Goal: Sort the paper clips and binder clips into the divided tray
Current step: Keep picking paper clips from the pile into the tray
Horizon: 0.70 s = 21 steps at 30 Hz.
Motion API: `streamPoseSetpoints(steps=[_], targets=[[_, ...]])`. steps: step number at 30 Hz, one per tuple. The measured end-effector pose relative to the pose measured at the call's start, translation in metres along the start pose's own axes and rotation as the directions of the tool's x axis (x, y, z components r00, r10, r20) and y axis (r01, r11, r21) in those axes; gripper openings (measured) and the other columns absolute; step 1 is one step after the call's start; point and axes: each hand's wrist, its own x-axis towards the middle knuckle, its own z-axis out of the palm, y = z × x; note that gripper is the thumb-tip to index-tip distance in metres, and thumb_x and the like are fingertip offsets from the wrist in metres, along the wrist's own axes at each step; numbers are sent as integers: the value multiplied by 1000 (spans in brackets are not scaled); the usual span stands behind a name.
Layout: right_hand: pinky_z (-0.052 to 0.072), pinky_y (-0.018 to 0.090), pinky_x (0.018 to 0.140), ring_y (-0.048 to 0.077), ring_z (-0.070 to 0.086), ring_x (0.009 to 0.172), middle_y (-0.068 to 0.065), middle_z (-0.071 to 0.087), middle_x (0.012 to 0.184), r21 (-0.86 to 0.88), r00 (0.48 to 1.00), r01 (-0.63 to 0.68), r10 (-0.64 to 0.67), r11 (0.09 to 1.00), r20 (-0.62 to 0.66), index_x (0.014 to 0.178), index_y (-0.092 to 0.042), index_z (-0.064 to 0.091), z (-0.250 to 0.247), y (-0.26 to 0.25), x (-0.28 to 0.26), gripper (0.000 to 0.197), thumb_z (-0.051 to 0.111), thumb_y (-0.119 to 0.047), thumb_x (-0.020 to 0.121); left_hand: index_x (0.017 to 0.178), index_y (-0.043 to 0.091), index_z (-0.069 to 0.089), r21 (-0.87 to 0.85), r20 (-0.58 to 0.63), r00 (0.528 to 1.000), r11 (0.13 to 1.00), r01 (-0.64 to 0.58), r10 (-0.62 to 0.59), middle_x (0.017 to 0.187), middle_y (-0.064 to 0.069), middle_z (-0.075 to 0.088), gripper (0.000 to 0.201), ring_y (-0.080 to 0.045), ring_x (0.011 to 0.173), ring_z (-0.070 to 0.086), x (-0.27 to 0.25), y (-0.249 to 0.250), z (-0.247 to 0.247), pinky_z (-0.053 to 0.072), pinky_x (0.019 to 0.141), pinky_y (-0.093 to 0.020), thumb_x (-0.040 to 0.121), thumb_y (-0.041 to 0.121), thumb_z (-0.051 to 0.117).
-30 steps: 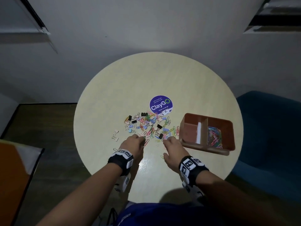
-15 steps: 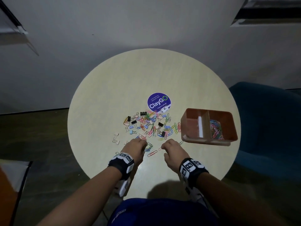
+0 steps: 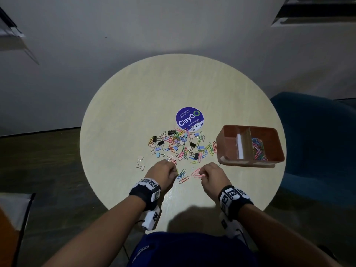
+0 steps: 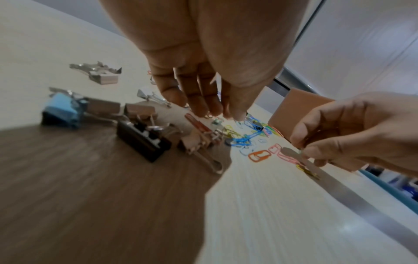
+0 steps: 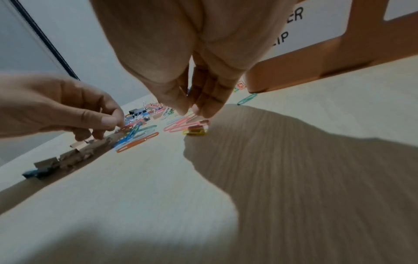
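Note:
A mixed pile of coloured paper clips and binder clips [image 3: 179,145] lies mid-table. The brown divided tray [image 3: 225,143] stands to its right; its right compartment holds paper clips [image 3: 259,151], and its left one looks bare. Both hands hover at the pile's near edge. My left hand [image 3: 176,173] pinches among blue and red paper clips [image 5: 133,132]. My right hand [image 3: 200,173] pinches thumb to fingers just over pink paper clips [image 5: 181,125], with a small pale clip end showing at its fingertips [image 4: 300,151]. An orange paper clip [image 3: 184,179] lies between the hands.
Black binder clips [image 4: 142,141] and pale ones [image 3: 140,163] sit left of my left hand. A purple round sticker [image 3: 189,118] is behind the pile. A blue chair [image 3: 317,141] stands right of the round table, whose near edge [image 3: 192,226] is close to my body.
Both hands have drawn back from the pile toward me, and several paper clips now lie loose between them. The head view has shifted slightly.

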Motion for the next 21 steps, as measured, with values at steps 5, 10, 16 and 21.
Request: streamPoseSetpoints(steps=[5,10,16,21], targets=[[43,25,88,16,54,103,-4,52,113,-138,995,-20,34,990,95,112,-21,61,-3,2,0,21,60,-25,91,118,23,62,227,89,992,968,-107,89,114,-2,57,31,-23,108,54,8,9,7,50,87,-36,90,37,59],[42,25,84,18,55,101,-1,54,109,-166,991,6,17,986,136,107,-20,63,-2,0,2,16,56,-20,93,101,19,65,160,25,995,982,-103,100,103,-2,59,19,-22,99,55,8,11,11,49,83,-36,94,29,50],[38,25,70,20,55,87,0,54,94,-125,986,-5,26,992,162,84,-20,60,0,3,3,12,50,-13,88,75,22,67,-345,-23,994,934,92,-107,94,11,65,5,-7,88,59,3,10,-7,45,75,-21,79,21,69],[42,25,65,15,54,76,-6,58,83,-10,994,-35,35,999,99,76,-27,54,-4,4,6,14,53,-16,84,75,21,64,-565,25,970,797,212,-240,81,6,72,9,-13,70,67,-3,8,-23,48,55,-17,76,12,65]])
